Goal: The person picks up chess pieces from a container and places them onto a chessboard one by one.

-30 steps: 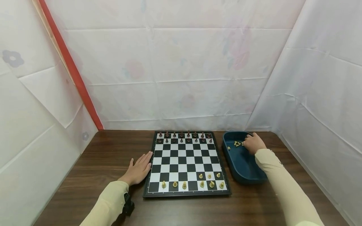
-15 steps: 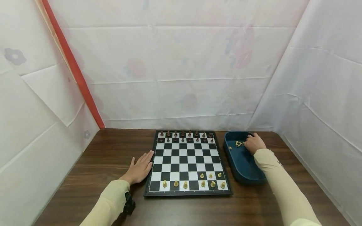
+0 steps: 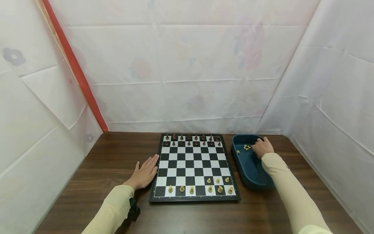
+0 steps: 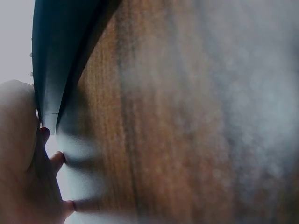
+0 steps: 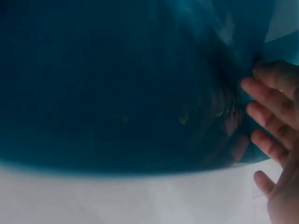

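Observation:
My left hand (image 3: pixel 142 173) lies flat with fingers spread on the table, fingertips at the left edge of the chessboard (image 3: pixel 189 160); the left wrist view has these fingers beside the board's dark side. Inside the blue tray (image 3: pixel 251 180), my right hand (image 3: pixel 263 149) reaches down at the far right end. A small yellow chess piece (image 5: pixel 256 74) shows between its thumb and index fingertips in the right wrist view, mostly hidden, while the other fingers are loosely bent. Several yellow chess pieces (image 3: pixel 247 148) lie in the tray left of that hand, and one chess piece (image 3: pixel 238 151) lies apart.
Dark red chess pieces (image 3: pixel 189 137) fill two rows at the board's far side. Yellow chess pieces (image 3: pixel 210 188) stand on the near two rows, with gaps. The brown wooden table (image 3: pixel 117 152) is enclosed by white sheets (image 3: pixel 187 65) at the back and sides.
The view shifts slightly. My right hand stays in the tray with only small movement, and my left hand keeps its place by the board.

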